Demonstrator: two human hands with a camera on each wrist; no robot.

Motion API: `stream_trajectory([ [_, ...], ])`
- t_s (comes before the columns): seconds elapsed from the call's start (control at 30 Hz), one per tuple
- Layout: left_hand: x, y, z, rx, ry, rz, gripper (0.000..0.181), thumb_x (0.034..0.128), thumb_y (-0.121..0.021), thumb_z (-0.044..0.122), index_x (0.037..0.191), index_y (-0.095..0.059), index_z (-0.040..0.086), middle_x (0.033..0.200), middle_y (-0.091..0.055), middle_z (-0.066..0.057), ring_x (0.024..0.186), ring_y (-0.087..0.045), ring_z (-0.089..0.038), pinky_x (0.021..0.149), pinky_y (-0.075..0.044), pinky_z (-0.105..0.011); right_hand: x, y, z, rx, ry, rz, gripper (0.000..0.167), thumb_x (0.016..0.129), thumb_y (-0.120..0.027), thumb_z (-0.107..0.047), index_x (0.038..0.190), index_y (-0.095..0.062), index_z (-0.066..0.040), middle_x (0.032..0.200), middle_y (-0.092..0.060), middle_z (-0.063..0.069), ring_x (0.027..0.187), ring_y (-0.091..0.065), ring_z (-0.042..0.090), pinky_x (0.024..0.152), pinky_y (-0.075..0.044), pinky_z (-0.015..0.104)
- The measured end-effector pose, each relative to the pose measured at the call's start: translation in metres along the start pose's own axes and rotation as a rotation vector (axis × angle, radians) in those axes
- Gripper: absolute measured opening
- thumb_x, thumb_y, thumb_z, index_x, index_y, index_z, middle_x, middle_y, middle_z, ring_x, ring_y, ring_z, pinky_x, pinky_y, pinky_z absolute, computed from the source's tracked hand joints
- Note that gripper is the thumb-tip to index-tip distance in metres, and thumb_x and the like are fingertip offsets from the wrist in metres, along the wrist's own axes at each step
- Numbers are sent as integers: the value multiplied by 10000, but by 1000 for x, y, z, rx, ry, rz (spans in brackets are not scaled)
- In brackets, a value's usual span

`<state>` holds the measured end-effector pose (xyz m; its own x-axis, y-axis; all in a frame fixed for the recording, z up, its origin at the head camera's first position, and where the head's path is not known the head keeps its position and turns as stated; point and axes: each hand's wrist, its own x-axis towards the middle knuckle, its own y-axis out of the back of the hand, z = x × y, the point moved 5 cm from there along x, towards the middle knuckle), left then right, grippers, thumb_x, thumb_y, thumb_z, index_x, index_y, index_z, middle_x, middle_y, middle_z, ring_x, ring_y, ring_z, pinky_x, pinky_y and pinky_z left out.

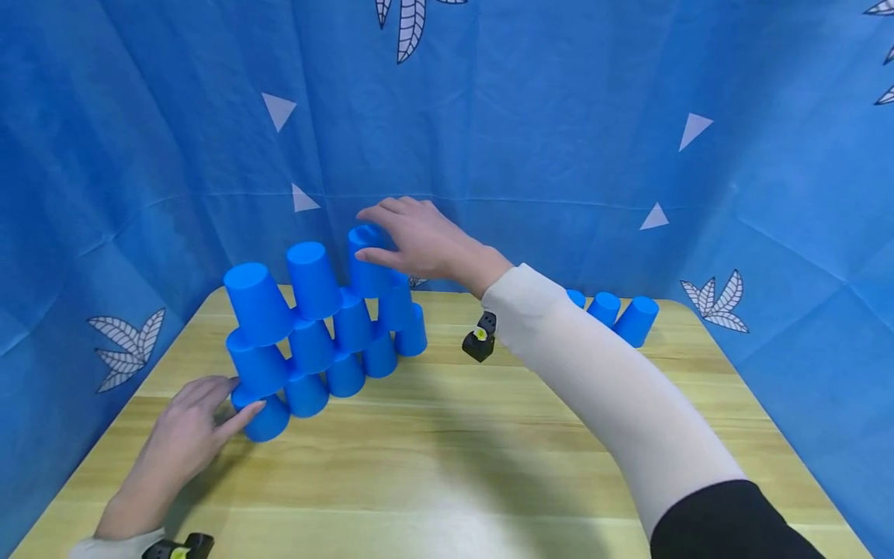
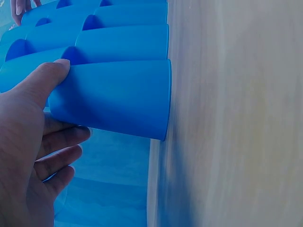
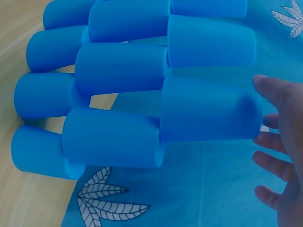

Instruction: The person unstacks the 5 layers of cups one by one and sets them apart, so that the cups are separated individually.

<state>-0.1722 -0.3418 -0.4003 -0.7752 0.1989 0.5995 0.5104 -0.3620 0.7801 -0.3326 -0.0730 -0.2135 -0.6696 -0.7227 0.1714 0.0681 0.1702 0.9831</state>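
Note:
Upside-down blue cups stand stacked in three rows at the left. My left hand [image 1: 185,435] holds the nearest bottom-row cup [image 1: 267,419] at its narrow upper end; in the left wrist view the thumb lies on the near side of that cup [image 2: 113,97], the fingers behind. At the far end of the top row, my right hand [image 1: 426,241] is beside the last cup [image 1: 369,268], fingers spread. The right wrist view has this hand [image 3: 284,137] at the closed end of the top cup [image 3: 210,111], not gripping it; fingertip contact is unclear.
More blue cups [image 1: 635,321] stand at the back right of the wooden table [image 1: 419,473], partly behind the right sleeve. A blue curtain [image 1: 545,140] with leaf and triangle prints surrounds the table at the back and sides.

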Motion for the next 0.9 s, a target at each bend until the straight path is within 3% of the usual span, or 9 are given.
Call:
stream_trajectory([
  [0.4, -2, 2, 4, -11, -25, 15, 421, 836, -773, 316, 1032, -676, -44, 973, -673, -201, 948, -614, -398, 843, -499, -601, 6, -9, -3, -30, 6, -7, 601, 977, -495, -538, 1457, -454, -180, 1410, -516, 15, 1305, -459, 217, 1098, -366, 460],
  [0.67, -1, 4, 4, -16, -38, 26, 422, 820, -785, 303, 1031, -679, -46, 971, -677, -203, 953, -616, -400, 850, -498, -602, -9, 4, 4, 33, -22, 64, 609, 973, -497, -546, 1464, -452, -189, 1462, -472, 6, 1345, -413, 205, 1131, -320, 449],
  [0.9, -2, 7, 2, -17, -42, 19, 414, 832, -776, 309, 1023, -680, -46, 967, -680, -203, 950, -615, -403, 844, -496, -596, -30, 13, 16, 99, -7, 164, 570, 969, -544, -506, 1427, -499, -170, 1398, -524, 25, 1264, -476, 214, 1036, -424, 428],
])
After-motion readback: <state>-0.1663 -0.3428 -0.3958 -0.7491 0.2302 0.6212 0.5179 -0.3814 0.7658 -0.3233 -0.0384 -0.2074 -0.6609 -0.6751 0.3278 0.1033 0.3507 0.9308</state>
